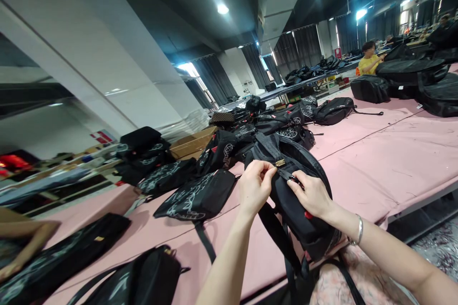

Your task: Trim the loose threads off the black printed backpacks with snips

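Note:
A black backpack (pixel 286 200) leans at the table's near edge, its shoulder straps hanging down toward me. On its upper part shows a small gold-coloured metal piece (pixel 279 163). My left hand (pixel 255 186) is closed in a pinch on the backpack, just beside that metal piece. My right hand (pixel 313 195) also pinches the backpack, a little lower and to the right, at a dark strap or small buckle; the exact part between its fingers is hidden. A red tab peeks out beneath the right hand.
The pink-covered table (pixel 372 162) carries several black bags with white line drawings (pixel 200 195). A cardboard box (pixel 193 143) stands behind them. Larger black bags (pixel 411 71) lie at the far right, near a person in yellow (pixel 370 62). Another person's arm (pixel 32 238) reaches in at left.

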Action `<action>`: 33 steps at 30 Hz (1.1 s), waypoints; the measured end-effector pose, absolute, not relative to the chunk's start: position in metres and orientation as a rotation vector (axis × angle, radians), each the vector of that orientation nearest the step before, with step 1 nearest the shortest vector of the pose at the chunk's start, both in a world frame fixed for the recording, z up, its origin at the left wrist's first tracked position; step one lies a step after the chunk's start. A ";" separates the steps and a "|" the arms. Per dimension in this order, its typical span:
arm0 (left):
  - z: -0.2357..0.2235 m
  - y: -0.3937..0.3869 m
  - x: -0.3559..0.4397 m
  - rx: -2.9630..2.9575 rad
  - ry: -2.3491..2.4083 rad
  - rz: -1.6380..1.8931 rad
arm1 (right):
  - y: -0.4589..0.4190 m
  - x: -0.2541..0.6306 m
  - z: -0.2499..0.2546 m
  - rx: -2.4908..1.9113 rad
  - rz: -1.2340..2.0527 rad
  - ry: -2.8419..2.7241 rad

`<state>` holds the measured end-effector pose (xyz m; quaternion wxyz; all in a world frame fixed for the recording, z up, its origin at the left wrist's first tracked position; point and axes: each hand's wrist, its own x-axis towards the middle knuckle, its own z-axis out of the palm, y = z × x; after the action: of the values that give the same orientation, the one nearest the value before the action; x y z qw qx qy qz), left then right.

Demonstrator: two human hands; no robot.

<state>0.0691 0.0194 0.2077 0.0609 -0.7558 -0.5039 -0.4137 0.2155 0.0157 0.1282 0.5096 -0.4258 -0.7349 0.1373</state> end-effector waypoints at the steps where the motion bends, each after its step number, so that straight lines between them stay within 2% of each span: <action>1: 0.207 0.019 0.069 -2.287 -1.522 -1.254 | 0.016 0.216 0.128 -1.024 0.330 -1.772; 9: 0.211 0.017 0.071 -2.352 -1.515 -1.346 | 0.018 0.216 0.126 -0.996 0.315 -1.759; 14: 0.190 0.002 0.061 -2.279 -1.429 -1.961 | 0.020 0.226 0.125 -0.977 0.409 -1.661; 16: 0.169 -0.007 0.061 -2.117 -1.498 -2.089 | 0.020 0.229 0.125 -0.968 0.459 -1.624; 17: 0.159 -0.010 0.062 -2.057 -1.590 -2.038 | 0.020 0.230 0.126 -0.958 0.483 -1.615; 21: 0.135 -0.015 0.076 -2.046 -1.843 -1.448 | 0.015 0.227 0.128 -0.885 0.537 -1.633; 23: 0.134 -0.012 0.080 -2.135 -1.815 -1.364 | 0.014 0.225 0.127 -0.869 0.538 -1.654; 26: 0.139 -0.009 0.073 -2.340 -1.757 -1.691 | 0.019 0.230 0.123 -0.905 0.527 -1.663; 30: 0.148 -0.015 0.053 -2.229 -1.415 -2.560 | 0.035 0.249 0.115 -0.939 0.544 -1.621; 33: 0.153 -0.024 0.042 -1.948 -1.226 -2.761 | 0.044 0.262 0.111 -0.931 0.636 -1.547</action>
<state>0.0423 -0.0245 0.1530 -0.2245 -0.5282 -0.3324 -0.7484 0.2617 0.0438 0.1105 0.5759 -0.3975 -0.6607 0.2717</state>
